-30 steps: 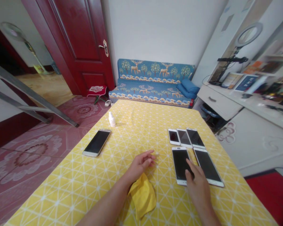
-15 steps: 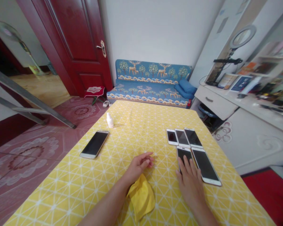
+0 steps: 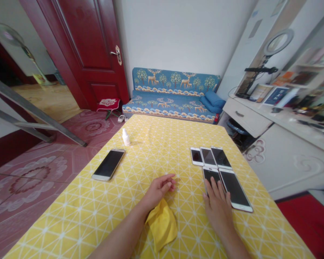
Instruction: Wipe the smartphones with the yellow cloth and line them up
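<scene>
My right hand (image 3: 218, 205) lies flat with spread fingers on a smartphone (image 3: 212, 173), covering its lower part. Beside that phone is a larger white-framed smartphone (image 3: 236, 190), and the hand's outer edge reaches its left side. Just beyond them lie a small white phone (image 3: 196, 155), another white phone (image 3: 208, 157) and a wider dark-screened phone (image 3: 221, 158), side by side. My left hand (image 3: 160, 189) rests on the table, empty, with the index finger stretched out and the others loosely curled. A crumpled yellow cloth (image 3: 163, 225) lies by its wrist, partly under the forearm.
The table (image 3: 70, 219) has a yellow patterned cover. On its left side lie a gold-edged phone (image 3: 108, 165) and an upright small white bottle (image 3: 126, 137). Behind the table is a blue sofa (image 3: 167, 99); a white cabinet (image 3: 283, 162) stands to the right.
The right hand and the phone under it have shifted very slightly away from me and to the right, closer to the other phones. My left hand stays where it was.
</scene>
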Demonstrator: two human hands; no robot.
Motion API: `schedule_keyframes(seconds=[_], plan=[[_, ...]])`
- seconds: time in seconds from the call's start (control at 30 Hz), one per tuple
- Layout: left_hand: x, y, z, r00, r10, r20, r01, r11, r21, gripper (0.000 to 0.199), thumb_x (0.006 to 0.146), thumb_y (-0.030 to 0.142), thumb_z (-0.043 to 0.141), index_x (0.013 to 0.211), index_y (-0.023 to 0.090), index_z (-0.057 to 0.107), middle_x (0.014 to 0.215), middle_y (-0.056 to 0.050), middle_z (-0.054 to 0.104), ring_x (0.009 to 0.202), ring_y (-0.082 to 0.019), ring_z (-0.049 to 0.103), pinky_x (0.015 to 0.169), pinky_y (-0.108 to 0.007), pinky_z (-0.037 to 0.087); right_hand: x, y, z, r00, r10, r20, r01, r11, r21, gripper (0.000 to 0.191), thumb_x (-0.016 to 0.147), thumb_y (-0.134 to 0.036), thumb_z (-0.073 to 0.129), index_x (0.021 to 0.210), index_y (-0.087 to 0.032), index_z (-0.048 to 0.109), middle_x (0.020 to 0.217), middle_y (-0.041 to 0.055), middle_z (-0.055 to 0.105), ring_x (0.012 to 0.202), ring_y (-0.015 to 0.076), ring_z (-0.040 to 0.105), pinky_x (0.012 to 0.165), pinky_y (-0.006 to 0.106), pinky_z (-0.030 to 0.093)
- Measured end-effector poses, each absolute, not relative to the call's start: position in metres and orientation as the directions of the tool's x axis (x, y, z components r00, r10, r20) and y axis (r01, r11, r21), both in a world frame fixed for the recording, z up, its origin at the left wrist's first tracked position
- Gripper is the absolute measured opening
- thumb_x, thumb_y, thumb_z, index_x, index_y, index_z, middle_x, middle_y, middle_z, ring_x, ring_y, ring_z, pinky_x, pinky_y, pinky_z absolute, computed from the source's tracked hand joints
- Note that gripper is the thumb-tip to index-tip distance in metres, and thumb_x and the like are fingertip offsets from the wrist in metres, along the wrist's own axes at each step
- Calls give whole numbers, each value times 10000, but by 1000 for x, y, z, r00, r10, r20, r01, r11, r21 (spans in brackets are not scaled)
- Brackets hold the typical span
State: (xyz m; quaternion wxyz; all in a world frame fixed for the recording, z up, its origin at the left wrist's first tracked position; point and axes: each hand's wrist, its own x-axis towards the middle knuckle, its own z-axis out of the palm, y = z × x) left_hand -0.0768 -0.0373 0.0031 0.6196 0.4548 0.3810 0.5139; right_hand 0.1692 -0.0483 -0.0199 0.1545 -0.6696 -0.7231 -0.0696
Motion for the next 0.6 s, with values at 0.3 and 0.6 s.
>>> schedule_keyframes(seconds=[0.3, 0.6], plan=[[-77, -36, 3, 188, 982, 4, -250, 44, 967, 455, 784, 403, 662, 1165, 155, 643, 952, -98, 657, 778, -160, 610, 794, -333, 474, 166, -46, -10, -19, 976, 217, 999, 29, -43, 522, 938, -286, 221, 1407, -177, 424, 1514, 66, 321, 1411, 299, 219, 1094, 572, 208], [-76, -37, 5, 173, 985, -6, -257, 51, 965, 438, 788, 377, 657, 1159, 144, 645, 939, -100, 665, 765, -161, 615, 785, -329, 476, 158, -45, -16, -98, 935, 341, 946, 194, -258, 498, 956, -350, 275, 1338, -103, 477, 1480, 164, 356, 1386, 314, 280, 1104, 581, 193]])
